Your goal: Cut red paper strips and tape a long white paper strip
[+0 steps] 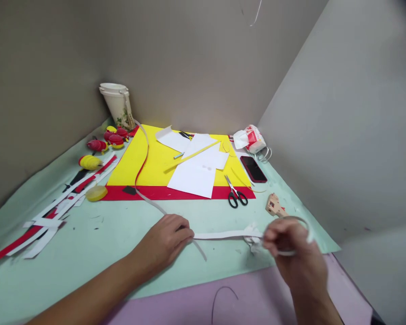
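A narrow white strip (223,234) is stretched straight between my two hands, low over the mat. My left hand (169,239) is closed on its left end, resting on the mat with fingers together. A second thin pale strip (154,205) passes beneath this hand, its tail showing below the fingers. My right hand (296,250) is blurred and pinches the white strip at the right, with more of it looped around the fingers. Crumpled tissue (253,238) lies behind the strip beside the right hand. A hot glue gun (274,205) sits just beyond that hand.
Scissors (236,194), a phone (253,169) and white paper (194,178) lie ahead, the paper on yellow sheets (126,167). At left are cut strips (50,221), a tape roll (96,193), red-and-yellow wrapped pieces (98,145) and a white bucket (117,101). Walls bound the table.
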